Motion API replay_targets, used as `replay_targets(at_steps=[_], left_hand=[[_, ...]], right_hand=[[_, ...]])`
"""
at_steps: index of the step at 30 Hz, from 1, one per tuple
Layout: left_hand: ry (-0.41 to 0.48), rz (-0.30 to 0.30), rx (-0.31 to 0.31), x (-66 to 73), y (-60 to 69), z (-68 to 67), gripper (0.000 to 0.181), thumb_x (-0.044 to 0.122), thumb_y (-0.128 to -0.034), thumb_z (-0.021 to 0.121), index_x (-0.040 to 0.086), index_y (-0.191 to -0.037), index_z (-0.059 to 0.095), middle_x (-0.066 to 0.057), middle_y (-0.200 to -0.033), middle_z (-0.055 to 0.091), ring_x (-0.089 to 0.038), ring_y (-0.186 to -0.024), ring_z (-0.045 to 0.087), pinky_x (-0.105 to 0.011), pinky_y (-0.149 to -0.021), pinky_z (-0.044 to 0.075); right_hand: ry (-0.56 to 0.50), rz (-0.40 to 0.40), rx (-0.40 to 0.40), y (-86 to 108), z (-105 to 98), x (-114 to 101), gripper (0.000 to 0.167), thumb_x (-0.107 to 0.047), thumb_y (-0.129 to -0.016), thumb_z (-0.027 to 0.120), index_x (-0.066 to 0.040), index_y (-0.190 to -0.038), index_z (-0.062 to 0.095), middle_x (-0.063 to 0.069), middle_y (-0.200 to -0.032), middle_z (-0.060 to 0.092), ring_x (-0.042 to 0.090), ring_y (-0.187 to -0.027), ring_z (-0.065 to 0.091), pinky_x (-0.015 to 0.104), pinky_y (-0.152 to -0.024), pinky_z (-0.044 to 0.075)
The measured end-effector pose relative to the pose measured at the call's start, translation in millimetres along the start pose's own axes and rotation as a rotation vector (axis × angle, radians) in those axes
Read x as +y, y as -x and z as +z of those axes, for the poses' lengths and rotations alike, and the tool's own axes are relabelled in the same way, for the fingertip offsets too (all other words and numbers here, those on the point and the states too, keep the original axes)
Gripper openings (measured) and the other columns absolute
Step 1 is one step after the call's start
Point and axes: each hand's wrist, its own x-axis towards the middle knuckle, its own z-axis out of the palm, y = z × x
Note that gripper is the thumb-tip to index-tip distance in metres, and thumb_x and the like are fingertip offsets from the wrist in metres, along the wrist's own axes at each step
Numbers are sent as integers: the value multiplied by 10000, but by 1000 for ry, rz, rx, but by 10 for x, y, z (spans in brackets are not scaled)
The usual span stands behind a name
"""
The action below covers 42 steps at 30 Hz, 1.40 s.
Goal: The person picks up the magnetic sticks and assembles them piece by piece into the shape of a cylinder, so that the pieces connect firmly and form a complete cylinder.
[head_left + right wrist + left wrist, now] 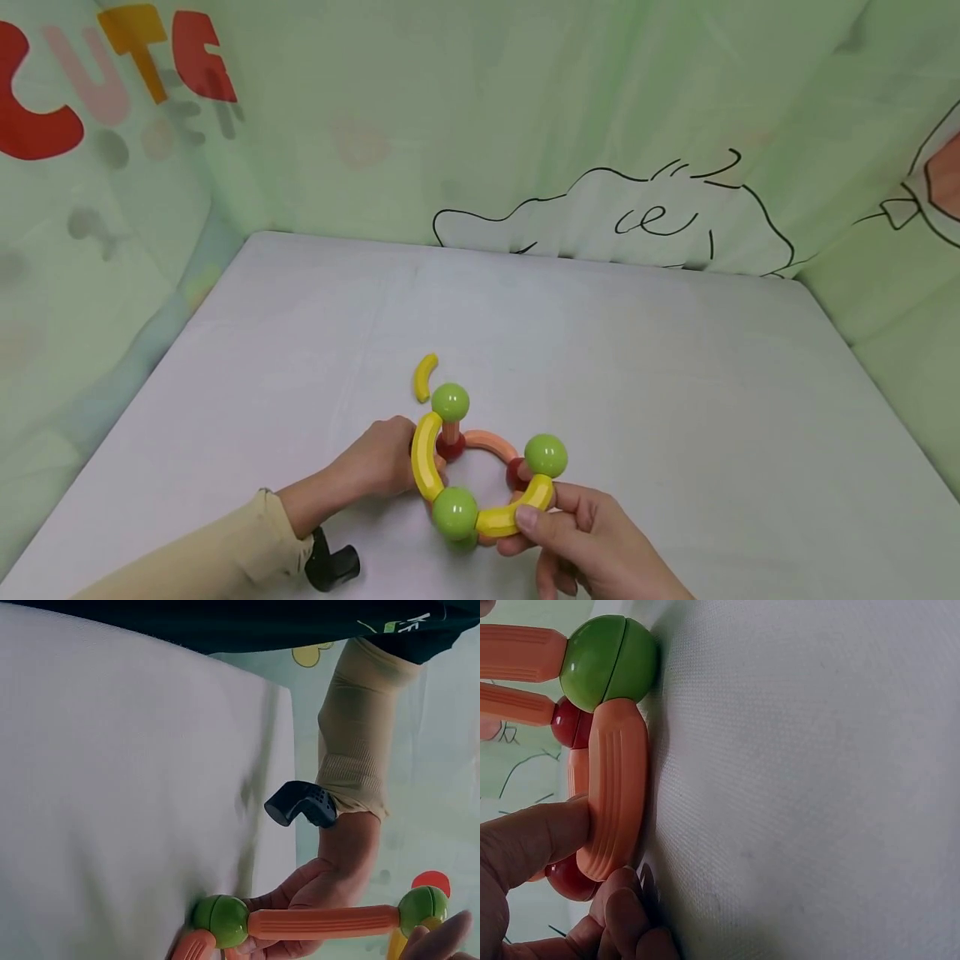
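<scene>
A magnetic ball-and-rod frame stands low over the table, between both hands. Its upper part has green balls (pixel 455 512) joined by yellow curved rods (pixel 426 458); red balls (pixel 450 446) and orange curved rods (pixel 489 443) form its lower ring. An upright orange rod (pixel 322 922) links two green balls in the right wrist view. At the frame's left side, my left hand (pixel 386 458) pinches a lower orange curved rod (pixel 616 787) between thumb and fingers. My right hand (pixel 592 533) pinches the near-right yellow curved rod (pixel 498 522), thumb on top.
A loose yellow curved rod (pixel 424 377) lies just beyond the frame on the white table (pixel 637 358). A black wrist device (pixel 332 567) sticks out from the left sleeve (pixel 225 546). Printed fabric walls (pixel 525 100) stand around the table.
</scene>
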Motion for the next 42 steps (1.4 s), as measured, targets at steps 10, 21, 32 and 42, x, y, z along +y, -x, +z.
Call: replay_targets(at_steps=[10, 21, 32, 42], left_hand=[[-1, 11, 9, -4, 10, 0, 326, 261, -820, 848, 112, -705, 582, 22, -593, 437, -129, -546, 423, -235, -530, 321], [1, -20, 3, -7, -7, -9, 270, 283, -825, 849, 119, -770, 641, 8, -622, 487, -152, -579, 461, -251, -557, 334], [42, 17, -13, -25, 19, -30, 232, 263, -847, 833, 107, -817, 664, 17, -627, 496, -147, -605, 473, -250, -574, 348], [88, 129, 10, -157, 115, 3, 232, 212, -848, 837, 71, -939, 678, 12, -730, 635, -129, -664, 546, -229, -616, 462]], right_hand=[[104, -23, 48, -4, 27, -59, 395, -324, -1041, 576, 18, -1225, 645, 72, -999, 799, 116, -565, 660, 221, -559, 395], [114, -8, 35, -11, 8, -69, 402, -341, -1044, 582, 18, -1216, 640, 71, -1006, 795, 136, -591, 672, 227, -579, 404], [494, -102, 77, 8, -387, -115, 276, -202, -939, 748, 17, -1089, 674, 70, -845, 754, 154, -662, 657, 271, -654, 530], [1000, -463, 29, -467, -664, -179, 334, -296, -889, 805, -177, -1178, 691, -61, -1154, 694, 41, -952, 608, 224, -773, 542]])
